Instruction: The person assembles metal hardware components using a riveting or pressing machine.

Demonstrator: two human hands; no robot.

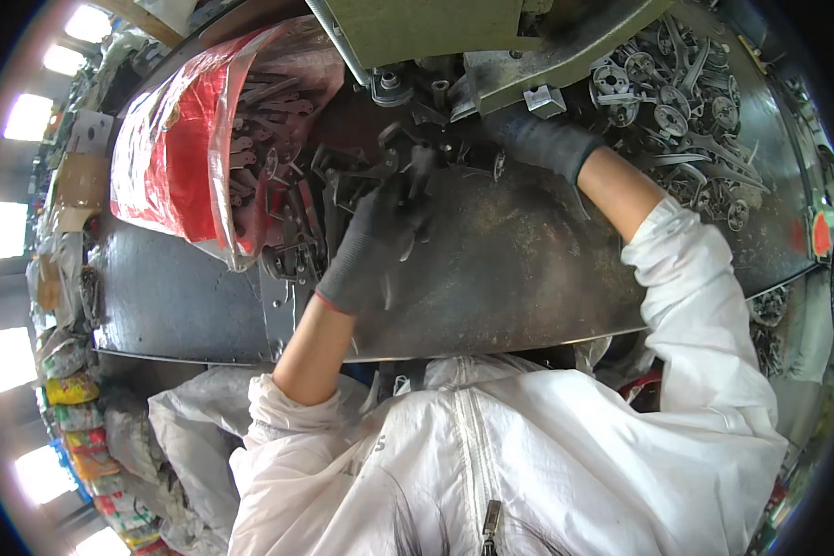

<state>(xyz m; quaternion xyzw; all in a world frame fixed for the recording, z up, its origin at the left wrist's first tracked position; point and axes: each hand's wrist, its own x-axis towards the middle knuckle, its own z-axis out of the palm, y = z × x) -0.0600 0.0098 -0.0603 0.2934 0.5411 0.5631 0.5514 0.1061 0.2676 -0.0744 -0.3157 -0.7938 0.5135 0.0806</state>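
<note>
My left hand (369, 246), in a dark glove with a red cuff, lies over the dark metal table (510, 269) beside a heap of flat dark metal blanks (292, 199); its fingers are blurred and curl around what looks like one blank. My right hand (537, 139), also gloved in dark grey, reaches under the green press (491, 37) at the top centre, fingertips hidden near the die area.
A red and clear plastic bag (181, 139) spills blanks at the left. A pile of shiny round stamped parts (676, 102) lies at the upper right. Packed bags sit on the floor at the lower left (83, 417).
</note>
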